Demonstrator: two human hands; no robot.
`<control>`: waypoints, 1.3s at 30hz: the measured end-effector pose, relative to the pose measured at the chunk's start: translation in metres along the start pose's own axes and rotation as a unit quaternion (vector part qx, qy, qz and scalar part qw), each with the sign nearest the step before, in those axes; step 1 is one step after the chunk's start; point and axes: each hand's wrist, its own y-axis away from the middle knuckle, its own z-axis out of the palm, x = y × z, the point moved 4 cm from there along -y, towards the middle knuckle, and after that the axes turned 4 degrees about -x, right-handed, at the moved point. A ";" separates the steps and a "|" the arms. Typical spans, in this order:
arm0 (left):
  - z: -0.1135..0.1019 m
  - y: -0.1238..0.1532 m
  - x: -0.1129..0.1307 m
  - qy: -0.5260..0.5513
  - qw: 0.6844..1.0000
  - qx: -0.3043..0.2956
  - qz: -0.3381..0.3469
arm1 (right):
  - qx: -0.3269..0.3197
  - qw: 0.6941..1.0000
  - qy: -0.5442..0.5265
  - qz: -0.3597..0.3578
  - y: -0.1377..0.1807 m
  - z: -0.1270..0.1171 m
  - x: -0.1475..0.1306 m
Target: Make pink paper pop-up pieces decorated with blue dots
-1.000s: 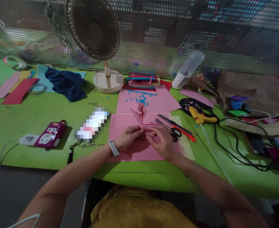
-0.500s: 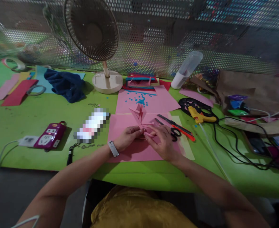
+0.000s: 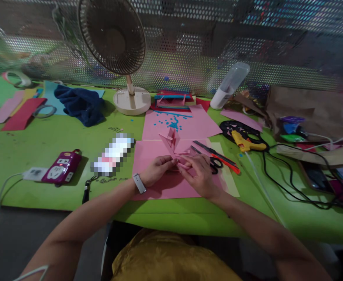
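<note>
We had a folded piece of pink paper [image 3: 171, 141] raised over a flat pink paper sheet [image 3: 174, 190]. Our left hand [image 3: 158, 169] pinched its near end between thumb and fingers; our right hand [image 3: 200, 174] gripped a slim pink paper strip [image 3: 184, 166], though we could not tell whether the two were joined. Just to the right lay black-handled metal scissors [image 3: 218, 159] and an orange-and-black utility knife [image 3: 228, 162]. Farther right sat a yellow glue gun [image 3: 247, 144]; beyond our hands, blue paper bits [image 3: 174, 124] dotted another pink sheet [image 3: 200, 121].
</note>
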 end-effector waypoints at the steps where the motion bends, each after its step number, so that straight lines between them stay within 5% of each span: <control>1: 0.000 0.000 0.000 0.001 1.000 -0.001 0.001 | 0.000 1.000 0.000 -0.001 0.000 0.000 0.000; 39: -0.003 -0.002 -0.001 0.007 1.000 0.000 0.014 | -0.014 0.999 -0.024 0.020 0.002 0.002 0.004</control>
